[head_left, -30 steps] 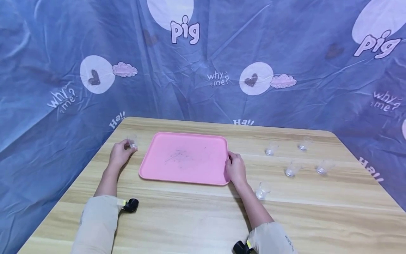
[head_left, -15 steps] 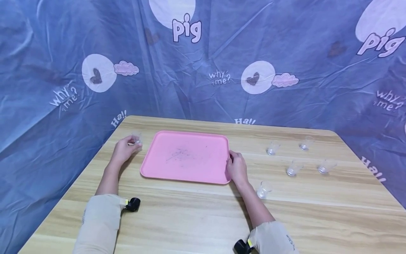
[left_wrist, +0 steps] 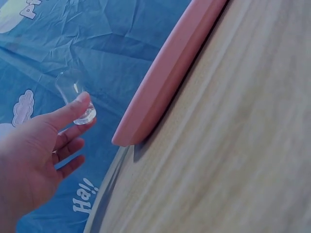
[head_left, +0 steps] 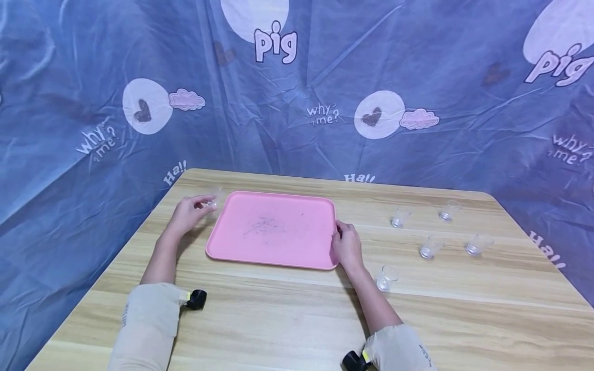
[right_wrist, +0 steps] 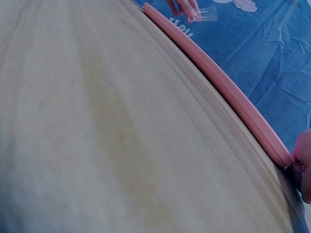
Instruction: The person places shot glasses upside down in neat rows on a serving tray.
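The left hand [head_left: 187, 214] pinches a small clear glass [head_left: 215, 197] at centre left, just beside the pink tray [head_left: 274, 229]. The right hand [head_left: 347, 246] grips the tray's right edge on the wooden surface [head_left: 287, 309].

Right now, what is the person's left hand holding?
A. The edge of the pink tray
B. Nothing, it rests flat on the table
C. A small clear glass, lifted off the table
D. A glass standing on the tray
C. The left hand pinches a small clear glass between thumb and fingers, raised in the air beside the pink tray, not on it; the right hand is the one at the tray's edge.
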Action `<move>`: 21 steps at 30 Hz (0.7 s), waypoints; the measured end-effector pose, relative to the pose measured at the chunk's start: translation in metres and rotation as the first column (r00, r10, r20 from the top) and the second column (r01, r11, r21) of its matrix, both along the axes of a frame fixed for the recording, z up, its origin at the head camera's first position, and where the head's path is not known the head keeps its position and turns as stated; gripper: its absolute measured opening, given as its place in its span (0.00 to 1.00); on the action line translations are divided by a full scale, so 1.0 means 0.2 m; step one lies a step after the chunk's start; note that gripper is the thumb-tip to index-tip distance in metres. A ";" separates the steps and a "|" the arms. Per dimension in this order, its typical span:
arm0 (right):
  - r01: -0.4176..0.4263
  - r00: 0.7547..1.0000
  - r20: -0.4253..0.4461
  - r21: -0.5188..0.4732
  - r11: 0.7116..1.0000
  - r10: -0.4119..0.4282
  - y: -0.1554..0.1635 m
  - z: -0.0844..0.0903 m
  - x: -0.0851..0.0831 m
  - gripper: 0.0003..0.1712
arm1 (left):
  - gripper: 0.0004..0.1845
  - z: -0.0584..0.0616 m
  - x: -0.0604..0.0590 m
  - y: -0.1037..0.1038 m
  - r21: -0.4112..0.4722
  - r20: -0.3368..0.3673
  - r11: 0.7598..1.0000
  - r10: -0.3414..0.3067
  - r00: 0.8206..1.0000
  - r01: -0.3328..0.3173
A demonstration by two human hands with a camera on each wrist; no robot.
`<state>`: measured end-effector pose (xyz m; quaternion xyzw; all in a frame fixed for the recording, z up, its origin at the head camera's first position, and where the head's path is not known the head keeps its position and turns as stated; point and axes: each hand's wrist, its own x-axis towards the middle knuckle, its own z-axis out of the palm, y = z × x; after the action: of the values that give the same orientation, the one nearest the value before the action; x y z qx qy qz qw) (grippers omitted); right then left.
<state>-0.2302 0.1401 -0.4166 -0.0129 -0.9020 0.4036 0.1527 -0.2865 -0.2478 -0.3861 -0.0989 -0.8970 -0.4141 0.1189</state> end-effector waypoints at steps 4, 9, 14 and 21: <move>0.002 1.000 0.004 -0.001 1.000 -0.002 0.00 0.00 0.00 0.21 | 0.21 0.01 0.00 0.01 -0.002 0.002 1.000 -0.019 1.000 0.019; 0.002 1.000 0.009 -0.001 1.000 -0.002 0.00 0.00 0.00 0.22 | 0.22 0.02 -0.01 0.03 -0.003 0.005 1.000 -0.024 1.000 0.024; 0.004 1.000 0.011 -0.007 1.000 -0.004 0.00 0.00 0.00 0.22 | 0.22 0.04 -0.01 0.05 0.008 0.003 1.000 -0.020 1.000 0.019; -0.003 1.000 -0.005 -0.007 1.000 0.003 0.00 0.00 0.00 0.21 | 0.22 0.06 0.00 0.08 0.179 0.037 0.983 0.039 0.999 -0.045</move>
<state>-0.2307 0.1405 -0.4172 -0.0112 -0.9002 0.4071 0.1542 -0.2867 -0.2320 -0.3747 -0.0621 -0.8597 -0.4923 0.1211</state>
